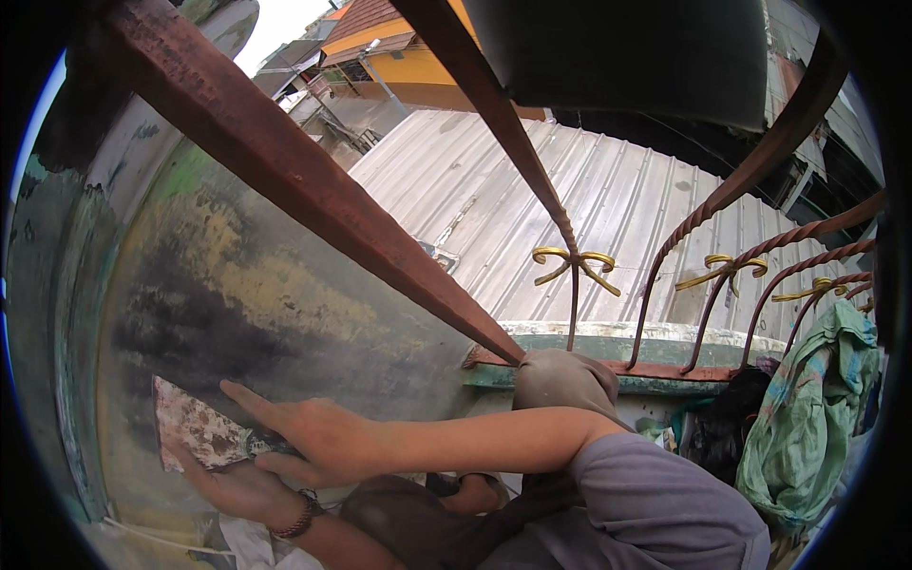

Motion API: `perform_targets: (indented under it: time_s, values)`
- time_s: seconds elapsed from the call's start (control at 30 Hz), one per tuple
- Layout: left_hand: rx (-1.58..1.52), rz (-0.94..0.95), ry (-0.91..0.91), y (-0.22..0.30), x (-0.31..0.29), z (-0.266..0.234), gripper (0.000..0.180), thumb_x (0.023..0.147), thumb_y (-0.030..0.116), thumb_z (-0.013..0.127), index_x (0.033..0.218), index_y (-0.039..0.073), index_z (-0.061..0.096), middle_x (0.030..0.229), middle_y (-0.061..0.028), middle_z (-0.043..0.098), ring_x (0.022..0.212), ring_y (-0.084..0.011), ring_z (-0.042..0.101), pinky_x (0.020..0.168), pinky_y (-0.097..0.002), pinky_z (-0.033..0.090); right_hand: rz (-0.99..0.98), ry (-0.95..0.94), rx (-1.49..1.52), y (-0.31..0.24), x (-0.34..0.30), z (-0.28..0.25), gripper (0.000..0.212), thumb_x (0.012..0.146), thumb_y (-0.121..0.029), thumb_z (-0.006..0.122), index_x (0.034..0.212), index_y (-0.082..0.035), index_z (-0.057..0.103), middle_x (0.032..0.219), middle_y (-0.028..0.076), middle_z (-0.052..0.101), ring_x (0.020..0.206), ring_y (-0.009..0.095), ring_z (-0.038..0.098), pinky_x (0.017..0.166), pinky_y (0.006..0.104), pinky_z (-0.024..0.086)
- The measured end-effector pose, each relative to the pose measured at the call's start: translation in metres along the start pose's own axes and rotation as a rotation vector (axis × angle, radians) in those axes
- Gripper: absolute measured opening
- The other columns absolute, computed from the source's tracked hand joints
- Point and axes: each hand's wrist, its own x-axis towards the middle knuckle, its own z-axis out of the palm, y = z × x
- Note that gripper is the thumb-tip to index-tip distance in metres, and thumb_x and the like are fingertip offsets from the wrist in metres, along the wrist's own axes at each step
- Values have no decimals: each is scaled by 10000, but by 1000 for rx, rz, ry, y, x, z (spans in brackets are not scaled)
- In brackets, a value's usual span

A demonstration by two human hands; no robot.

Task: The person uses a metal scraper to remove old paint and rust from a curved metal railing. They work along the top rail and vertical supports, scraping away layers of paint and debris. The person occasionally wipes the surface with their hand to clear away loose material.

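Observation:
A putty knife (pixel 201 424) with a wide blade, blotched in white and reddish brown, lies against the stained wall (pixel 285 285) at the lower left. My right hand (pixel 323 439) is closed around its handle, with the index finger stretched along toward the blade. The handle is mostly hidden by that hand. Below it, my left hand (pixel 242 496), with a braided bracelet at the wrist, grips the blade's lower edge with its fingers. The wall shows dark, grey and yellowish patches around the blade.
A thick rusty-red metal bar (pixel 313 185) slants close over my arms. Twisted railing bars (pixel 556 214) with gold ornaments stand ahead, above a green and red ledge (pixel 655 375). A corrugated roof (pixel 608 180) lies beyond. A green cloth (pixel 807 418) hangs at the right.

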Motion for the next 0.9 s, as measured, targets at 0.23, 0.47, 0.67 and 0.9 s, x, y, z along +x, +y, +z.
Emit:
perform_targets:
  time_s: [0.23, 0.47, 0.67, 0.9]
  values:
    - [113, 162, -47, -1, -2, 0, 495, 1030, 245, 414, 1375, -110, 411, 1431, -223, 418, 1298, -293, 459, 1089, -427, 381, -30, -6, 29, 4, -7, 7, 649, 915, -279, 597, 1434, 27, 356, 850, 271, 642, 787, 460, 616, 731, 503, 486]
    - [-125, 159, -57, 8, -6, 11, 546, 1031, 254, 356, 1424, -123, 316, 1492, -242, 344, 1384, -319, 355, 1164, -452, 261, 32, -31, 201, 0, -8, 10, 601, 928, -313, 597, 1389, 23, 411, 922, 276, 654, 868, 456, 615, 811, 495, 485]
    - [-98, 217, -116, 3, -3, 5, 567, 1026, 260, 376, 1420, -143, 310, 1499, -246, 337, 1387, -326, 352, 1162, -457, 261, 54, -49, 293, -7, -7, 3, 579, 933, -311, 602, 1386, 2, 424, 934, 267, 659, 904, 446, 611, 838, 480, 479]
    - [-49, 232, -24, 5, -16, 21, 548, 1022, 247, 401, 1423, -121, 337, 1486, -226, 367, 1372, -311, 376, 1145, -440, 295, 39, -12, 301, -8, -8, 4, 565, 933, -298, 608, 1379, 2, 434, 924, 270, 663, 877, 453, 627, 804, 480, 491]
